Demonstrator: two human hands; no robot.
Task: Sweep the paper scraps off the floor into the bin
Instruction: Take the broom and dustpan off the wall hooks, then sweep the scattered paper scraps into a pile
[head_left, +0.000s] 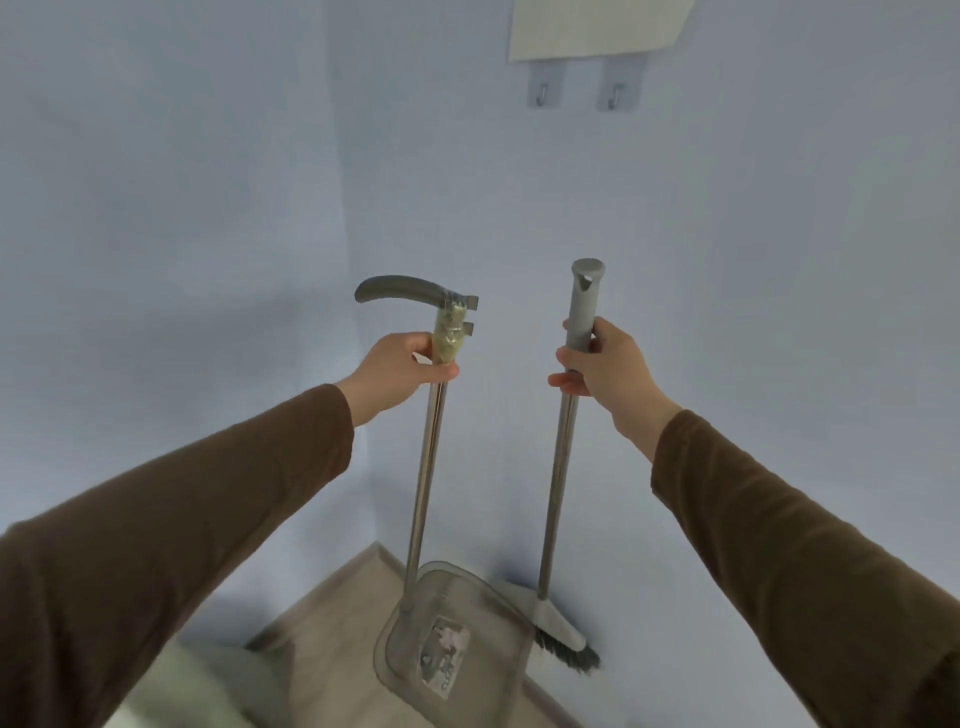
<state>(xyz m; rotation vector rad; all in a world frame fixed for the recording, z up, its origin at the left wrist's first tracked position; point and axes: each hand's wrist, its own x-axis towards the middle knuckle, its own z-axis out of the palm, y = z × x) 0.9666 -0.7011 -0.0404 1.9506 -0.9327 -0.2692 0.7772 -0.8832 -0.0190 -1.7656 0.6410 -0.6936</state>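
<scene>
Head view, corner of a room with pale blue walls (208, 208). Two long-handled tools are held upright, side by side but apart, one in each hand.

Left hand (402, 366): fingers and thumb are curled round the metal pole of the dustpan (452, 639), just under a section wrapped in yellowish tape. Above the tape a dark grey curved grip is seen, pointing left. The pole runs down to the pan, a translucent grey tray tilted on its edge, with a torn label on its face. The pan's lower edge is close to the floor (332, 639); whether it touches cannot be told.

Right hand (602, 366): fingers are wrapped round the broom (558, 493) at the junction of its grey plastic end cap and metal shaft — the cap with its hanging hole stands clear above the fist. The broom head, grey with dark bristles, is at the base of the wall, just right of the dustpan and partly behind it.

Both arms are extended forward in brown sleeves (182, 519).

Floor: light wood-look boards, with a pale skirting along the wall. A blurred pale shape is noted at the bottom left, not identifiable. No paper scraps and no bin are within the frame.

On the wall above — two adhesive hooks (696, 93), and over them the lower edge of a cream sheet (597, 31)
</scene>
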